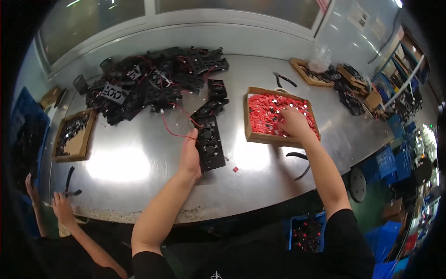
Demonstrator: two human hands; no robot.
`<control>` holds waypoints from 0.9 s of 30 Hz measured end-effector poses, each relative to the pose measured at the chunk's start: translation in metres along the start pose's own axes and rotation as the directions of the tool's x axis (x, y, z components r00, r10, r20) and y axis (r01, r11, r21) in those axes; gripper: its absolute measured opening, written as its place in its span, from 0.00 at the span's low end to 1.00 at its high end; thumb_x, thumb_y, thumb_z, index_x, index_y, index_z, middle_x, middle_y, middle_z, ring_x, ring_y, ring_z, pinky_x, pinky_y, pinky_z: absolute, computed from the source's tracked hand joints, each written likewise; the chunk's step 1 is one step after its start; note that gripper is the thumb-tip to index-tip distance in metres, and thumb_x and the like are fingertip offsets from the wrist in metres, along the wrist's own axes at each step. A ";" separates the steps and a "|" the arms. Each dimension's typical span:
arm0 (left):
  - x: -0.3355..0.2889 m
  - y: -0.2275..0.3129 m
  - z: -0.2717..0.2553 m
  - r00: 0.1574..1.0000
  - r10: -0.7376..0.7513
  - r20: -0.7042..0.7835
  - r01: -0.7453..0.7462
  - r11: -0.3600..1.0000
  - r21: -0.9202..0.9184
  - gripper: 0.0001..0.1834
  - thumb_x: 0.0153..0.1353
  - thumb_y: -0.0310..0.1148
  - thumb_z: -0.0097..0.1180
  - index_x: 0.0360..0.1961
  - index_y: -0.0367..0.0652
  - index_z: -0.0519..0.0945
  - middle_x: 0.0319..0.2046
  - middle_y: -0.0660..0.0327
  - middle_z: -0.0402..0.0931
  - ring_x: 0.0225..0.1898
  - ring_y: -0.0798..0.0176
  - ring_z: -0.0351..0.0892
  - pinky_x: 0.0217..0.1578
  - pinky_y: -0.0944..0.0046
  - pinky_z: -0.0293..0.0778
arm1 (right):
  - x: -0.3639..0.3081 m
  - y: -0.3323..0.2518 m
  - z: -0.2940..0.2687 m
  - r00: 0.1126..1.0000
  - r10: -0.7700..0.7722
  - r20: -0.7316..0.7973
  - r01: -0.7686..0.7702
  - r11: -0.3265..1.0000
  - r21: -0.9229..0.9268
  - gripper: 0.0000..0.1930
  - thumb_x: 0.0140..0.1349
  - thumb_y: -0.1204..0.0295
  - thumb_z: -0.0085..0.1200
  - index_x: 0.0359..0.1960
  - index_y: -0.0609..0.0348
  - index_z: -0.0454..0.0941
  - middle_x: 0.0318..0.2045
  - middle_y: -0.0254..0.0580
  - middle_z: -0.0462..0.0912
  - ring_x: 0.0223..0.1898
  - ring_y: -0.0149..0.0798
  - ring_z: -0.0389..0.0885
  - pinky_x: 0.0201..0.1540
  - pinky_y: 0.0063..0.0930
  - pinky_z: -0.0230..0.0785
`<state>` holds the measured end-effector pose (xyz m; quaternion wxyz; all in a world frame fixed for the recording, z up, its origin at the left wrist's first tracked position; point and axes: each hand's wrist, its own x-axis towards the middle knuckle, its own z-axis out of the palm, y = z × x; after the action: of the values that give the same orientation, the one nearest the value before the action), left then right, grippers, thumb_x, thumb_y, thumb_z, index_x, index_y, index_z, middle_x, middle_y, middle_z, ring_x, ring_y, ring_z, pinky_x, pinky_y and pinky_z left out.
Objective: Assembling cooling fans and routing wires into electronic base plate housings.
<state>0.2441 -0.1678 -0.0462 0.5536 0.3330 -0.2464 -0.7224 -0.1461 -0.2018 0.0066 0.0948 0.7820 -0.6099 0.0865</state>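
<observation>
Black twin-fan panel (210,145), long axis roughly fore-and-aft, is gripped at its left edge by the left hand (189,154) over the bench (265,174), left of red pieces (261,111) touched by the right hand (294,122), its closure indiscernible.

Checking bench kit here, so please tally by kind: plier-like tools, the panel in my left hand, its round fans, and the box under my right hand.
Plier-like tools on the bench: 3
Black panel in your left hand: 1
Round fans on that panel: 2
Cardboard box under your right hand: 1
Total: 7
</observation>
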 end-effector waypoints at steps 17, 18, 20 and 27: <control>-0.008 -0.004 0.009 0.979 -0.028 0.203 -0.019 0.974 0.224 0.27 0.77 0.36 0.52 0.74 0.42 0.68 0.53 0.60 0.82 0.48 0.65 0.85 0.49 0.61 0.85 | 0.005 -0.053 0.027 0.858 0.475 -0.195 -0.038 0.438 0.898 0.09 0.68 0.75 0.62 0.46 0.64 0.80 0.32 0.34 0.84 0.33 0.25 0.81 0.37 0.23 0.74; -0.013 -0.003 0.016 0.982 -0.025 0.189 -0.020 0.973 0.231 0.30 0.76 0.37 0.53 0.76 0.43 0.65 0.54 0.58 0.81 0.49 0.63 0.85 0.51 0.59 0.85 | 0.002 -0.053 0.027 0.894 0.415 -0.167 -0.047 0.458 0.888 0.11 0.71 0.76 0.60 0.52 0.63 0.80 0.33 0.34 0.84 0.34 0.24 0.81 0.38 0.21 0.74; -0.013 0.000 0.011 0.973 -0.004 0.232 -0.048 0.975 0.218 0.40 0.72 0.34 0.58 0.81 0.46 0.57 0.58 0.54 0.80 0.52 0.60 0.85 0.55 0.56 0.85 | 0.004 -0.068 0.026 0.944 0.330 -0.021 -0.066 0.251 0.966 0.17 0.74 0.78 0.57 0.62 0.63 0.81 0.37 0.36 0.85 0.37 0.25 0.83 0.41 0.21 0.77; -0.019 -0.001 0.014 0.933 0.010 0.361 -0.127 0.944 0.304 0.53 0.67 0.25 0.62 0.87 0.56 0.45 0.72 0.52 0.67 0.65 0.57 0.76 0.67 0.55 0.76 | -0.015 -0.133 0.015 0.957 0.036 0.286 -0.278 -0.155 0.948 0.16 0.73 0.73 0.64 0.59 0.61 0.82 0.40 0.35 0.86 0.39 0.27 0.85 0.42 0.24 0.81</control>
<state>0.2360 -0.1491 -0.0342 0.4635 0.2742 -0.4683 -0.7005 -0.0201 -0.1602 -0.0176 -0.5851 0.5082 -0.4312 0.4620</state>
